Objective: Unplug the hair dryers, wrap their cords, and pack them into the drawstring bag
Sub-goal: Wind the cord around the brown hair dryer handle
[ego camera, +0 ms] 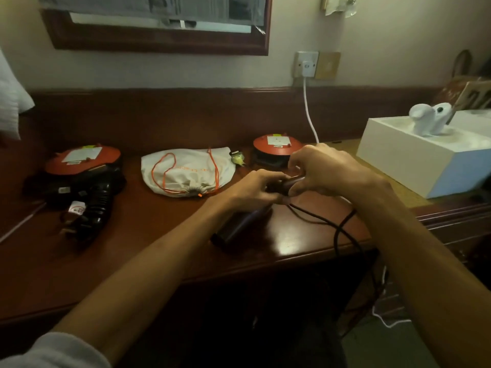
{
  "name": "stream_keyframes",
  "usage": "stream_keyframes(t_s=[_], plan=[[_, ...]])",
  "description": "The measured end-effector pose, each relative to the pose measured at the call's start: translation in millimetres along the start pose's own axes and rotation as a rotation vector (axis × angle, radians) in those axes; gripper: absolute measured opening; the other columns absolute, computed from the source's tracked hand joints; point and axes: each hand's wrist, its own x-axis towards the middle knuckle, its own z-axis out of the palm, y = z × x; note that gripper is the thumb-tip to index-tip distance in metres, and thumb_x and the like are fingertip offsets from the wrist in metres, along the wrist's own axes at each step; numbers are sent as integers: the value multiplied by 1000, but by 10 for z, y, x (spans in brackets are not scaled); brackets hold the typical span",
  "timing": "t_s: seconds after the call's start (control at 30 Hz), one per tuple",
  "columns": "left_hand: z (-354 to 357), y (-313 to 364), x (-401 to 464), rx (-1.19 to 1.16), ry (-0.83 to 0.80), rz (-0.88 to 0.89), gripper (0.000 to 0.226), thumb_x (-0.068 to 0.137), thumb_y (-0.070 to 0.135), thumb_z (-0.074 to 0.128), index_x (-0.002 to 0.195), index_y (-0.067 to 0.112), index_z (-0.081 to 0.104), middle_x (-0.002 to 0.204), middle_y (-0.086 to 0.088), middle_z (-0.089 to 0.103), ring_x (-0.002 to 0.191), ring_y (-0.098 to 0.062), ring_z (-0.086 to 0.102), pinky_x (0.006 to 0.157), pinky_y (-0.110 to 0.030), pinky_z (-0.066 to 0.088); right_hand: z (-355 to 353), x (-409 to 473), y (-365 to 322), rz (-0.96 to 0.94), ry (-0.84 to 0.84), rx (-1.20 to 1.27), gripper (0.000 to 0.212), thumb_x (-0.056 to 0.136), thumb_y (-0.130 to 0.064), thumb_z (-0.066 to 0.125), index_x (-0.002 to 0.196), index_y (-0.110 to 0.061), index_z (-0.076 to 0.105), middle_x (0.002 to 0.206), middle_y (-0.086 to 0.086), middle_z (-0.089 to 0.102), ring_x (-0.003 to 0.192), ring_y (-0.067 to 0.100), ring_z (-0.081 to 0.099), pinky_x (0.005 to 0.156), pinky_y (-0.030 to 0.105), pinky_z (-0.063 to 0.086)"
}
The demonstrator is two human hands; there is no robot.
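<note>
— Near the tabletop's (132, 248) front edge, what is lying?

— One dark hair dryer (239, 224), barrel pointing at the rim, both hands meeting over its handle. The left hand (255, 189) and right hand (318, 168) are curling round it; their fingers are hiding the grip itself.

— And the cord (337, 229)?

— It is looping over the edge and dropping out of sight. The drawstring bag (186, 171) is lying flat behind, the second dryer (87, 192) sitting well to the left, blurred.

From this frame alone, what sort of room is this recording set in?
Probably a hotel or guest room: a long dark wooden desk built against the wall, a framed mirror above it, a wall socket at desk height, and a white pillow at the left edge.
</note>
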Motion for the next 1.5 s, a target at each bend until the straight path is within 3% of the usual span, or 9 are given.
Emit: stream_keyframes(t_s=[0.23,0.4,0.63,0.8,0.97,1.07,1.2,1.37,1.5], plan=[[5,-130,-149,-424,365,-82,31,89,12,74,116,27,69,107,0,73,102,-10,67,85,-18,51,27,-363,190,100,402,721,55,87,-15,77,136,-17,51,91,2,71,77,14,73,71,24,58],[15,-191,-84,-558,600,-208,23,88,22,77,107,33,70,105,0,74,103,-21,69,93,-42,57,551,-416,-194,82,435,1108,20,105,-15,51,123,-11,58,77,21,69,64,26,71,57,25,58],[39,-207,-79,-405,703,-279,44,88,40,74,126,21,66,112,4,70,106,-16,67,89,-35,58,1119,-232,-539,54,525,1171,27,109,-23,41,116,-19,67,60,-20,51,51,0,44,50,17,37],[46,-280,-86,-258,728,-229,42,92,47,68,126,24,66,111,6,73,101,-9,67,72,-11,48,1191,-173,-576,45,498,992,42,108,-30,41,146,-14,50,127,-10,65,118,-4,59,97,15,47],[117,-364,-38,-359,617,-210,26,97,46,59,115,28,56,95,8,65,95,-15,66,86,-40,53,1268,-54,-495,-46,501,844,21,108,-27,44,102,-20,63,75,-1,61,62,18,56,58,49,48],[53,-326,-42,-478,489,-246,40,95,56,54,117,22,56,91,6,61,86,-9,61,77,-31,47,1359,4,-482,-42,455,868,20,107,-26,45,97,-20,61,74,-1,60,61,17,55,59,50,47],[15,-352,10,-422,397,-251,69,71,71,75,117,24,52,95,5,58,88,-12,61,75,-30,51,1351,4,-516,-42,264,1095,21,106,-7,45,111,-9,65,85,-25,69,80,-6,64,69,16,51],[7,-470,34,-307,382,-303,66,66,49,73,119,30,38,102,1,55,98,-25,62,88,-53,55,1358,30,-379,-40,2,1540,20,102,-18,56,99,-6,71,68,9,62,52,22,42,47,28,31],[-34,-504,53,-366,325,-293,45,89,19,69,115,23,33,99,2,46,89,-12,54,68,-20,50,1424,25,-216,115,-245,1865,24,92,-27,69,103,-6,64,58,9,45,40,13,35,46,27,21]])
